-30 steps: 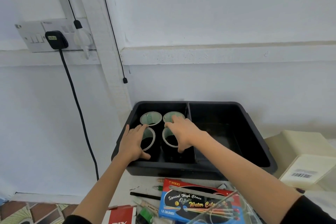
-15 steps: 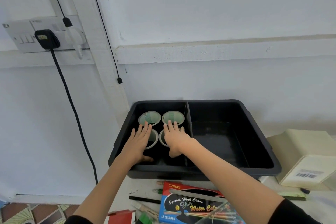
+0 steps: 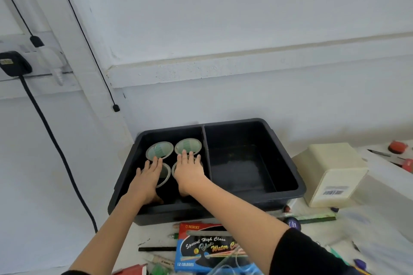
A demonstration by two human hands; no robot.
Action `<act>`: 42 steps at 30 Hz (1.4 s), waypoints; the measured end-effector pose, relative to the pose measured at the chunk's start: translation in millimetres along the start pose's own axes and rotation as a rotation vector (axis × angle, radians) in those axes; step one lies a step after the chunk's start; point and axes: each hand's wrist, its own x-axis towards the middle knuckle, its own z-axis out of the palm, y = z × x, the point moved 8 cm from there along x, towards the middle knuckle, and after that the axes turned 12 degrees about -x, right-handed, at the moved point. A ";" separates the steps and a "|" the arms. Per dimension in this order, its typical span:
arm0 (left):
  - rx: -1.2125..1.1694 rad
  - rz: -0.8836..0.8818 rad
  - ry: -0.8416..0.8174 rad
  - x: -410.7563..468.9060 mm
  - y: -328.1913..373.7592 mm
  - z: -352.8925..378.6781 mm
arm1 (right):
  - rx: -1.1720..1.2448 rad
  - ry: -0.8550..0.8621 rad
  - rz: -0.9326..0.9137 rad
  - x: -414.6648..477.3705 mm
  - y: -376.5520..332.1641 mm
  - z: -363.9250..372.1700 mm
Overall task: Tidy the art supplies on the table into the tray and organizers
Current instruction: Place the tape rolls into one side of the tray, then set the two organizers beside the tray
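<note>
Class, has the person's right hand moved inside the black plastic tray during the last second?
Yes. The right hand slid slightly left: earlier it overlapped the black tray's centre divider; now it lies clear of it, flat over the near-right round white cup.

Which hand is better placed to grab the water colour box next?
Right, probably. The left hand and right hand both lie flat on the front cups in the tray, but the right forearm passes directly over the water colour box.
</note>
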 end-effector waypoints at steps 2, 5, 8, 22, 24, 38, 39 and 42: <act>-0.097 0.030 -0.013 -11.2 12.5 -9.5 | 0.078 0.052 -0.049 -16.0 8.1 -13.0; -0.403 0.143 0.094 -26.1 45.9 -34.2 | 0.324 0.268 -0.098 -61.7 39.1 -50.3; -0.668 0.237 0.267 -47.6 91.8 -57.4 | 0.510 0.469 -0.026 -115.9 97.7 -70.8; -0.907 0.499 0.218 -61.9 348.1 -35.9 | 0.997 0.146 0.422 -226.4 336.8 68.7; -0.810 0.490 0.150 -52.4 363.8 -21.7 | 1.152 0.156 0.367 -229.0 336.1 76.4; -0.919 0.358 0.405 -47.9 369.7 -41.3 | 1.227 0.418 0.257 -235.1 367.7 55.1; -0.922 0.372 0.444 -49.9 370.1 -44.5 | 1.195 0.459 0.255 -234.7 370.0 51.6; -0.885 0.394 0.523 -52.9 368.9 -43.8 | 1.084 0.512 0.247 -230.5 369.1 51.5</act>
